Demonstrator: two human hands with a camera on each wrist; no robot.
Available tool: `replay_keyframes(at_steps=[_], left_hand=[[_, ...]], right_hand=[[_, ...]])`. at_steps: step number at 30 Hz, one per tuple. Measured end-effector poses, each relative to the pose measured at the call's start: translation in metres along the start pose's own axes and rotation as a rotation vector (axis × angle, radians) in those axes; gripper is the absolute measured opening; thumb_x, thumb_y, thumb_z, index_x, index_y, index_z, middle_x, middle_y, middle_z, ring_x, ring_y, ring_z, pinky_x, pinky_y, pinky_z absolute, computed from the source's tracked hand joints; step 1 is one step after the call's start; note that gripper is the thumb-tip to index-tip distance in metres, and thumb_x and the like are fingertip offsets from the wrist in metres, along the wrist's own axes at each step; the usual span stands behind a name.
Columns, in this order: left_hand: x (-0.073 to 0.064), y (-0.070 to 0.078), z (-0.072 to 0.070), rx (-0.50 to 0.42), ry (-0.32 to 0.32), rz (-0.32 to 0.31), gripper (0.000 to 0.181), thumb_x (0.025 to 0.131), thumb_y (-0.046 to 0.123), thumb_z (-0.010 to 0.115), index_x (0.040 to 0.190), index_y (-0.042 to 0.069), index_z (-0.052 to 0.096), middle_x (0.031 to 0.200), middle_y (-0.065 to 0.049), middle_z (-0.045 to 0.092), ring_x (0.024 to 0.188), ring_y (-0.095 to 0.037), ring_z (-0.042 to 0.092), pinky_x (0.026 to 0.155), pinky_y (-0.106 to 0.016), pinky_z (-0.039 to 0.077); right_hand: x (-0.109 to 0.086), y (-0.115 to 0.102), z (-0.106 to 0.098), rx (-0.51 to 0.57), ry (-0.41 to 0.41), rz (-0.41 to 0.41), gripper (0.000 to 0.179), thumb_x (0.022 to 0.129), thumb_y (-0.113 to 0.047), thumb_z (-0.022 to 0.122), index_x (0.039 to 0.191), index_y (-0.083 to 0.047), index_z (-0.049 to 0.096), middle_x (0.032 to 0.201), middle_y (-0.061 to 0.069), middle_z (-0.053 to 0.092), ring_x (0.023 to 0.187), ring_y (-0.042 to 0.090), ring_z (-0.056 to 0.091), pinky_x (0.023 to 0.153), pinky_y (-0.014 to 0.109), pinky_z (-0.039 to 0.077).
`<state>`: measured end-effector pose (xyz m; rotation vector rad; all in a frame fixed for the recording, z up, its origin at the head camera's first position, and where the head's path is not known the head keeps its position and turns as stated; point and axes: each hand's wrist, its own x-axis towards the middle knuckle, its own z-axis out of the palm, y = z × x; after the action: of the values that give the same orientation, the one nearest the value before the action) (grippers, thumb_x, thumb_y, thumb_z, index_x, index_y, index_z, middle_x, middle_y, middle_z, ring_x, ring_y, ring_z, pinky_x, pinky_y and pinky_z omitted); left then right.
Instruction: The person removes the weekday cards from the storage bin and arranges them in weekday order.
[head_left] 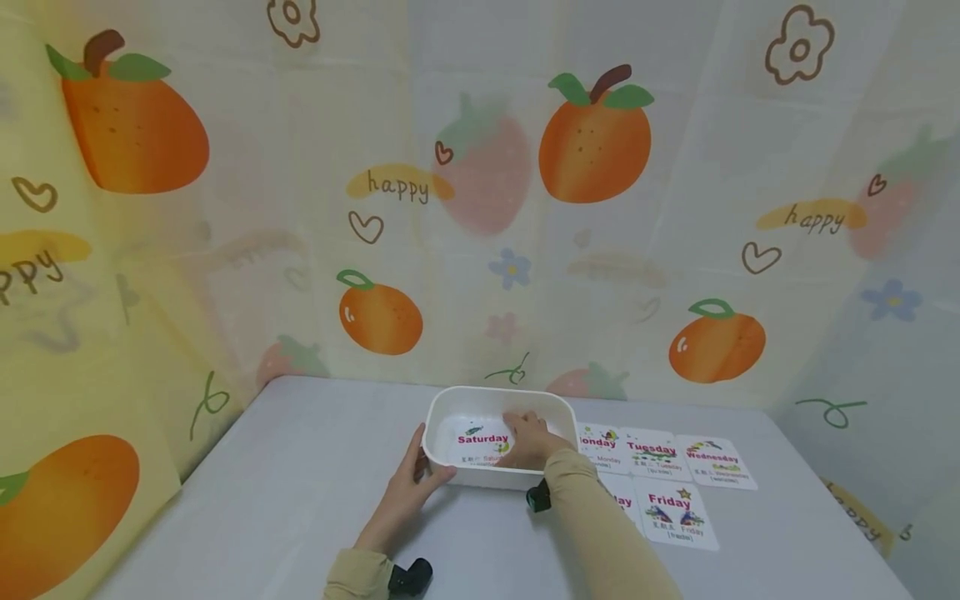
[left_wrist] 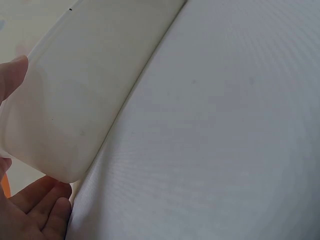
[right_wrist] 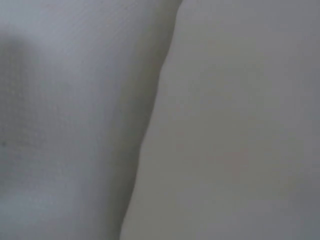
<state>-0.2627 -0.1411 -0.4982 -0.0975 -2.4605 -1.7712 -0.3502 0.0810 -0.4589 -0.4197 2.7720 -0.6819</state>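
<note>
On the table [head_left: 480, 542], a tub [head_left: 491, 478] is gripped by the left hand [head_left: 406, 490]; Saturday card [head_left: 472, 450] pickup seems underway, a raised edge needed; pinching by the right hand [head_left: 532, 442] is unclear.

A pale cloth [head_left: 480, 42] hangs behind the white table [head_left: 262, 483], with pictures all over it. One big orange [head_left: 595, 158] has a brown stem [head_left: 609, 81] and two green leaves [head_left: 628, 97]. A faded pink strawberry [head_left: 491, 179] sits just beside it, touching the yellow patch [head_left: 360, 182] that says "happy". Lower down are a blue flower [head_left: 502, 268] and a brown heart [head_left: 352, 222].
</note>
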Motion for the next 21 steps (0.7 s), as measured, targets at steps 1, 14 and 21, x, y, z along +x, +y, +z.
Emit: replay_keyframes(at_steps=[1, 14, 21], left_hand=[[-0.0002, -0.0002, 0.0000, -0.001, 0.000, 0.003, 0.091, 0.082, 0.034, 0.071, 0.150, 0.013, 0.013, 0.142, -0.020, 0.035, 0.128, -0.035, 0.036, 0.107, -0.047, 0.027], [0.0021, -0.0020, 0.0009, 0.020, 0.002, 0.008, 0.091, 0.082, 0.036, 0.070, 0.150, 0.014, 0.013, 0.143, -0.019, 0.035, 0.129, -0.034, 0.035, 0.107, -0.046, 0.027], [0.0014, -0.0011, 0.0020, 0.016, 0.004, -0.017, 0.090, 0.082, 0.034, 0.070, 0.150, 0.015, 0.014, 0.145, -0.018, 0.031, 0.129, -0.035, 0.033, 0.107, -0.046, 0.026]], right_hand=[[-0.0005, 0.0002, 0.0002, -0.005, -0.001, 0.002, 0.093, 0.066, -0.039, 0.080, 0.143, -0.014, 0.036, 0.134, 0.016, 0.036, 0.121, 0.033, 0.034, 0.098, 0.055, 0.034], [-0.0006, -0.0007, 0.0013, -0.053, 0.022, -0.025, 0.088, 0.067, -0.039, 0.080, 0.140, -0.009, 0.040, 0.128, 0.017, 0.040, 0.116, 0.032, 0.037, 0.094, 0.053, 0.037], [-0.0006, -0.0015, 0.0036, -0.039, 0.044, -0.002, 0.083, 0.066, -0.036, 0.081, 0.133, -0.005, 0.044, 0.127, 0.016, 0.042, 0.116, 0.031, 0.039, 0.095, 0.051, 0.038]])
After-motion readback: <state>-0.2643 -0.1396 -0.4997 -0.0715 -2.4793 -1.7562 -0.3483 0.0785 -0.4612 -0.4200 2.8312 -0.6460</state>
